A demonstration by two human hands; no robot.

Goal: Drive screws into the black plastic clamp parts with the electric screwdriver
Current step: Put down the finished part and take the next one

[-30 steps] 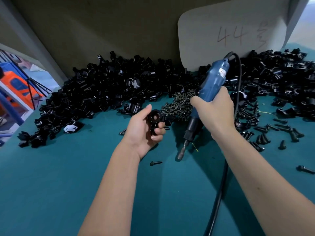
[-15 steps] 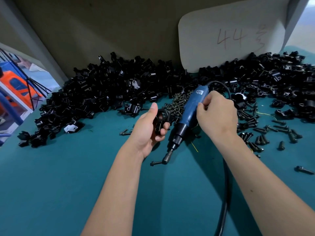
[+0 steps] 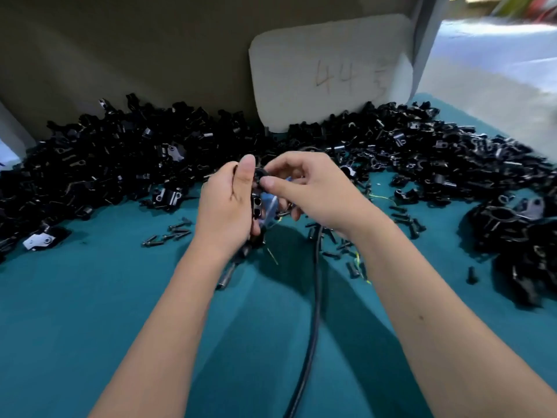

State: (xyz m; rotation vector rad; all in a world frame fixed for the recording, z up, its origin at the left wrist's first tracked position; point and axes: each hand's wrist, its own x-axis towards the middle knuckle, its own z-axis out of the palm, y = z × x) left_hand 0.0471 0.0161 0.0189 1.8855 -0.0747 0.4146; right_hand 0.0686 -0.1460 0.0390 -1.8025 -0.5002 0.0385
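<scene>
1. Head view, writing: a pale board (image 3: 331, 70) leans on the wall at the back edge of the table (image 3: 90, 312). On it "44" is written by hand, followed by one sign which I cannot read. No other label is readable.
2. Head view, hands: two hands are close together over the middle of the table. The left hand (image 3: 226, 206) is curled around one black clamp part (image 3: 257, 203) and holds it upright. The thumb and forefinger of the right hand (image 3: 313, 191) pinch at the top of this same part.
3. The blue electric screwdriver (image 3: 269, 208) lies on the table under the hands, mostly hidden; no hand grips it. Its tip (image 3: 224, 279) points to the near-left, and one black cable (image 3: 313, 312) runs from it to the near edge.
4. Counting: the clamp parts form a long heap (image 3: 120, 164) along the back edge and a second heap (image 3: 524, 236) at the right edge, too many to count.
5. Loose screws (image 3: 171, 233) lie left of the hands, about five, and more screws (image 3: 404, 218) at the right, blurred.
</scene>
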